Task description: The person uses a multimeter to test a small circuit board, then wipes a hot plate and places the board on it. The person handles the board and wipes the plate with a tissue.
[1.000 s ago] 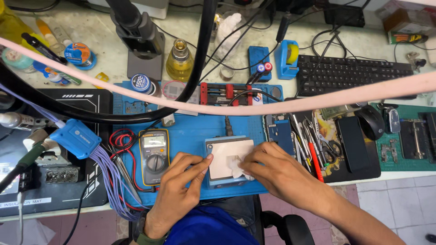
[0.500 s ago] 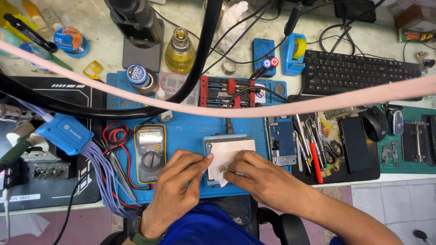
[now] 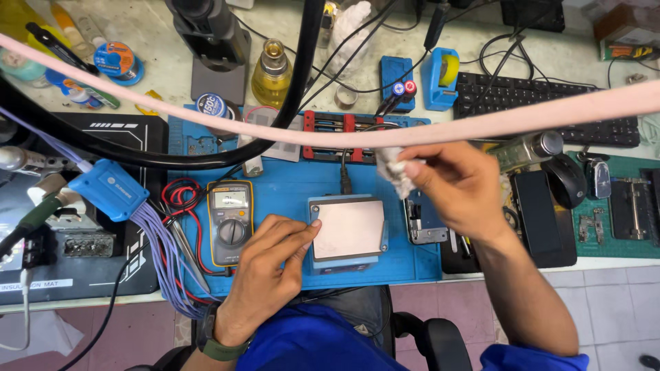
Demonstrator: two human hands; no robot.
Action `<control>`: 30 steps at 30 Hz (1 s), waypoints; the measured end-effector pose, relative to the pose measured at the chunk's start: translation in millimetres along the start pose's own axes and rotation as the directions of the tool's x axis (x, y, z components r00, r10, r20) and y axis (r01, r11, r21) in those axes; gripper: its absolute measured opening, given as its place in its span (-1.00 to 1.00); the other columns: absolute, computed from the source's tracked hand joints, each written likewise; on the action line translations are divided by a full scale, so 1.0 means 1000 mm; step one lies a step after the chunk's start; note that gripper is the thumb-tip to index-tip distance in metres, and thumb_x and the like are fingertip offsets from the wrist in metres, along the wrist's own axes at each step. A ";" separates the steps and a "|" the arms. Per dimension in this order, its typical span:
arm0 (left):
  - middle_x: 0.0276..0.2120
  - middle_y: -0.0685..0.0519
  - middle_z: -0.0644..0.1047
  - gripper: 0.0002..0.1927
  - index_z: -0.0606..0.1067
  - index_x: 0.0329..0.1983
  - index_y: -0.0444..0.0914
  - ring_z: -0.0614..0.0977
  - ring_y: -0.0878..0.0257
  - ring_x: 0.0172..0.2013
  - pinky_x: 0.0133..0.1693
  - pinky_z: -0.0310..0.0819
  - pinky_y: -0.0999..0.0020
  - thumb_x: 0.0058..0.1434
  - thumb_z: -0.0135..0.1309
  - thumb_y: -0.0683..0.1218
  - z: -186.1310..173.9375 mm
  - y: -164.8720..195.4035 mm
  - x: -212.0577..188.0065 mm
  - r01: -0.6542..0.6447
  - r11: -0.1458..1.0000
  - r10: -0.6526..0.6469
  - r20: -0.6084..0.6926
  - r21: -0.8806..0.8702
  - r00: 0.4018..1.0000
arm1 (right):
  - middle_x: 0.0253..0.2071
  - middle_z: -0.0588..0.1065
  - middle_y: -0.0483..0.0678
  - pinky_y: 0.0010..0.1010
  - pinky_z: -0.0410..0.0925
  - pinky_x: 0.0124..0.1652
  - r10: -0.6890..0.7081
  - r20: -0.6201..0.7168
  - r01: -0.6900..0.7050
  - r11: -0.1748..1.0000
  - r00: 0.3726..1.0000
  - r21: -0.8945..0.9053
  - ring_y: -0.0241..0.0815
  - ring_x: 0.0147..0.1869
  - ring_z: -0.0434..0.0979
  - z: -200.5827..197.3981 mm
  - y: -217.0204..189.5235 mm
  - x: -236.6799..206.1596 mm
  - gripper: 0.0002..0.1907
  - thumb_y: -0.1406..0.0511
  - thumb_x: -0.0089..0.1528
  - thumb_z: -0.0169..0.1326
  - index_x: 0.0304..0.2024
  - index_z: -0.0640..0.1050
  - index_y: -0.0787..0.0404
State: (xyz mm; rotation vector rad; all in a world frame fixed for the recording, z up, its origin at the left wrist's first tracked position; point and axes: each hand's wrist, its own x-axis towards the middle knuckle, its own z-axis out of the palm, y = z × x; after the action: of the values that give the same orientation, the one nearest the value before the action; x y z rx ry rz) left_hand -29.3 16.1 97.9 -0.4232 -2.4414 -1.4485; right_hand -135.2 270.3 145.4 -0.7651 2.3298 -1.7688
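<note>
Lifted off the plate, the right hand (image 3: pixel 459 187) now pinches a white wipe (image 3: pixel 393 168) at centre frame, under the pink cable (image 3: pixel 522 120). Left hand (image 3: pixel 271 264), open-fingered, steadies the heating plate (image 3: pixel 348 230) on the blue mat (image 3: pixel 289 185), beside the yellow multimeter (image 3: pixel 229 221).
</note>
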 end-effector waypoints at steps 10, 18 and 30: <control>-0.22 -0.05 0.65 -0.79 0.60 -0.07 -0.36 0.63 0.08 -0.21 -0.15 0.51 0.28 0.23 0.16 -0.27 0.004 -0.007 -0.002 0.070 0.994 -0.075 -0.063 -0.087 0.995 | 0.04 0.53 0.11 -0.21 0.35 0.13 -0.285 0.219 0.356 0.658 0.933 -0.663 0.08 0.16 0.53 0.067 0.020 -0.033 -0.61 0.40 0.19 0.22 0.08 0.52 0.30; -0.20 -0.06 0.61 -0.76 0.57 -0.03 -0.37 0.61 0.03 -0.17 -0.13 0.51 0.24 0.22 0.13 -0.33 0.015 -0.019 -0.004 -0.072 0.997 0.073 -0.147 0.012 0.986 | 0.33 0.37 0.29 -0.05 0.17 0.40 -0.187 0.346 0.373 0.694 0.919 -0.616 0.22 0.45 0.32 0.087 0.010 -0.066 -0.44 0.48 0.11 0.08 0.21 0.45 0.42; -0.21 -0.08 0.60 -0.80 0.57 -0.04 -0.36 0.59 0.03 -0.19 -0.15 0.49 0.25 0.28 0.07 -0.32 0.010 -0.017 -0.004 -0.033 0.999 0.030 -0.098 -0.023 0.995 | 0.14 0.55 0.20 -0.17 0.41 0.27 -0.204 0.007 0.172 0.803 0.979 -0.570 0.14 0.31 0.54 0.081 0.009 -0.040 -0.61 0.57 0.16 0.07 0.05 0.58 0.39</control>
State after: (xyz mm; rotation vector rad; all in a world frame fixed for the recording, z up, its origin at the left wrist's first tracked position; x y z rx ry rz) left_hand -32.9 16.9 78.4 -0.3847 -2.3325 -1.4527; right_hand -72.6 219.8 103.4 -1.0649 2.9531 -1.1340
